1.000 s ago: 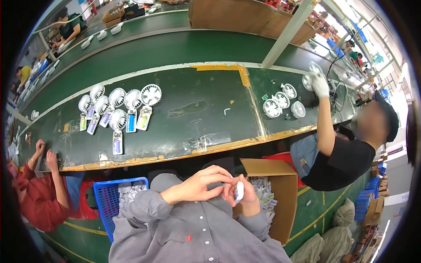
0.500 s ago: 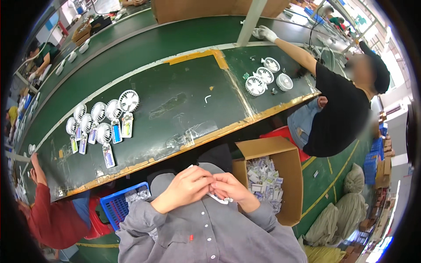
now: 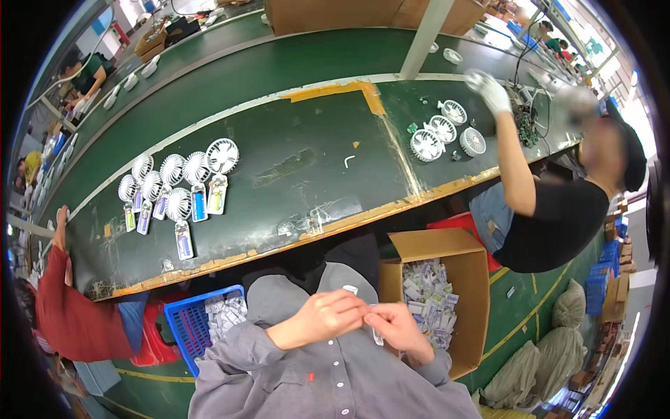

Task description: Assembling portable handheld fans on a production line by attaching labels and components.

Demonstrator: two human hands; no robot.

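My left hand (image 3: 328, 318) and my right hand (image 3: 403, 328) meet above my lap, fingers closed and pinching. A small white plastic part (image 3: 377, 336) shows below my right fingertips. Another white piece (image 3: 350, 288) sticks out above my left fingers. The fingers hide most of what is between them, so I cannot tell whether these are one part or two. On the green bench ahead and to the left lie several white handheld fans (image 3: 198, 167), their handles showing coloured batteries or labels.
At my left stands a blue basket (image 3: 187, 335) of small pieces; at my right, a cardboard box (image 3: 469, 307) of similar pieces. Several round fan heads (image 3: 427, 145) lie on the bench (image 3: 279, 195). A gloved co-worker (image 3: 558, 216) sits to the right, another person (image 3: 77, 300) to the left.
My hands have shifted right in the picture and drawn slightly apart at the fingertips, with a white piece now showing above the left fingers. The co-worker's gloved hand has pulled back from the belt.
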